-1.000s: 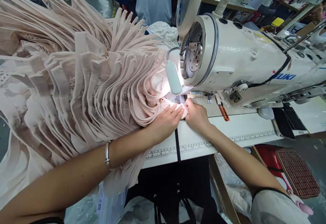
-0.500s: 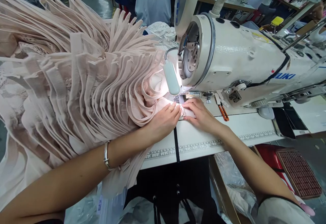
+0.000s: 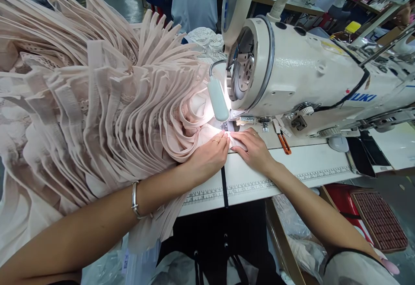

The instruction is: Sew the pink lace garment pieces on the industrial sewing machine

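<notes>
My left hand (image 3: 209, 156) is closed, its fingertips pinching a pale pink garment piece (image 3: 205, 134) just in front of the presser foot (image 3: 224, 126). Opposite it, my right hand (image 3: 255, 150) grips the edge of the same fabric between thumb and fingers. The two hands' fingertips nearly meet below the needle area of the white sewing machine (image 3: 301, 69). A small pale green lamp (image 3: 218, 100) lights this spot and hides part of it. From the fabric, a long pile of pink garments (image 3: 129, 116) stretches to the left, over my left forearm.
Orange-handled snips (image 3: 284, 141) lie on the machine bed, right of my right hand. A phone (image 3: 360, 155) rests farther right. A printed ruler (image 3: 253, 186) runs along the front of the white table (image 3: 240, 168). White lace (image 3: 207, 43) is piled behind the lamp.
My right hand has shifted slightly left, closer to my left hand. My left fingers have drawn together a little at the fabric. The garment pile looks nearly unchanged.
</notes>
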`<action>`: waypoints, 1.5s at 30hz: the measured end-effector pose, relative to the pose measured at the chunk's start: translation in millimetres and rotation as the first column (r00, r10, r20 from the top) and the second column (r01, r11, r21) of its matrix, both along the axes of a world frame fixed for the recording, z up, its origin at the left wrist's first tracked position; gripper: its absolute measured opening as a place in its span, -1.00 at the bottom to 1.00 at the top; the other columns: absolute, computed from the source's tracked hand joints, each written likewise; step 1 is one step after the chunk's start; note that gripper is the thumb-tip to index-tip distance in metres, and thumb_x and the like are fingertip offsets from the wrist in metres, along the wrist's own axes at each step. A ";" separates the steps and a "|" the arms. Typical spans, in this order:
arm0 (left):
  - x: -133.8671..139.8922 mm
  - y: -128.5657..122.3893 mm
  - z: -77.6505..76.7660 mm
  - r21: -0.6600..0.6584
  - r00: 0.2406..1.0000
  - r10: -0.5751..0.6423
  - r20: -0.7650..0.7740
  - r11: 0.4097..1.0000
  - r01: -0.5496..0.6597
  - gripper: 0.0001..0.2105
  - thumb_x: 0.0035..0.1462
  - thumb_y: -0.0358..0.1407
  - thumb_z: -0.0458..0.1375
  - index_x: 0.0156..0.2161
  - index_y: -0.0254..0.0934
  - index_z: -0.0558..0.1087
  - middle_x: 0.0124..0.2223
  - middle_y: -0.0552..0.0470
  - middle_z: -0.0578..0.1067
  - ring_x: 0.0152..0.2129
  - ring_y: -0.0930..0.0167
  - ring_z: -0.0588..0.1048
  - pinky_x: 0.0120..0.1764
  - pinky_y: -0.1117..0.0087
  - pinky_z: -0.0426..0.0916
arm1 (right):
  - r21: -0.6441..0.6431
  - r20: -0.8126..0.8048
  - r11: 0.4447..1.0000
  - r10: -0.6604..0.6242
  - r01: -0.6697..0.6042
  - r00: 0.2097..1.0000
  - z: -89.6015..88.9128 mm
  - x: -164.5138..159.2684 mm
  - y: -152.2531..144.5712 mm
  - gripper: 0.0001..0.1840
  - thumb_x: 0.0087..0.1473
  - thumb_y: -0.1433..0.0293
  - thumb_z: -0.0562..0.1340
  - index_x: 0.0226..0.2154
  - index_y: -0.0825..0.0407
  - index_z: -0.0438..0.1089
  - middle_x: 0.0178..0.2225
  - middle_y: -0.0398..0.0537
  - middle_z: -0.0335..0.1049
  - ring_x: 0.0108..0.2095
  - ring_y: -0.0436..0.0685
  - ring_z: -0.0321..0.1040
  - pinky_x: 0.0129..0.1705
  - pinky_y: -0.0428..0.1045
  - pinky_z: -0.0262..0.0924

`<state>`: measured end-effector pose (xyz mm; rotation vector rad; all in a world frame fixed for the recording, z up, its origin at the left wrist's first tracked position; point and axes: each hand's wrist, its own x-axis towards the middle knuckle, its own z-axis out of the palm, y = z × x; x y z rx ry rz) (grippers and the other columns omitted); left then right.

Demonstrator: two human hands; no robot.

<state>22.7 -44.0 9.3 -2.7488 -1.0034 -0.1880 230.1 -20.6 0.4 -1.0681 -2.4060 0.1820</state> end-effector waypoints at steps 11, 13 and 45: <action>-9.5 10.1 -3.5 -0.078 0.962 0.157 0.222 0.987 -0.143 -0.72 0.31 -0.56 -0.13 -0.22 -0.37 0.43 -0.20 -0.18 0.52 -0.20 0.23 0.48 -0.15 0.19 0.41 | 0.097 0.280 0.992 -0.105 0.081 0.954 11.5 -19.1 4.2 -0.61 0.35 0.49 -0.03 -0.08 0.06 0.49 -0.15 0.17 0.45 -0.04 0.33 0.28 -0.03 0.21 0.24; -8.4 11.0 -1.9 -0.060 0.979 0.074 0.191 0.996 -0.064 -0.74 0.30 -0.56 -0.09 -0.25 -0.35 0.45 -0.28 -0.11 0.52 -0.29 0.27 0.46 -0.22 0.24 0.38 | 0.125 0.334 0.991 -0.080 0.040 0.939 13.2 -18.8 7.0 -0.51 0.32 0.58 -0.12 -0.09 0.07 0.50 -0.17 0.16 0.48 -0.06 0.29 0.31 -0.01 0.19 0.22; 5.8 12.4 -1.0 0.009 0.998 0.064 0.025 0.998 -0.064 -0.63 0.33 -0.60 -0.19 0.11 -0.56 0.36 -0.10 -0.22 0.54 -0.22 0.27 0.49 -0.12 0.26 0.35 | -0.013 0.311 0.972 -0.221 0.236 0.925 -0.9 -12.8 17.7 -0.45 0.25 0.57 -0.06 0.13 -0.04 0.43 0.04 0.06 0.51 -0.10 0.30 0.40 0.21 0.32 -0.05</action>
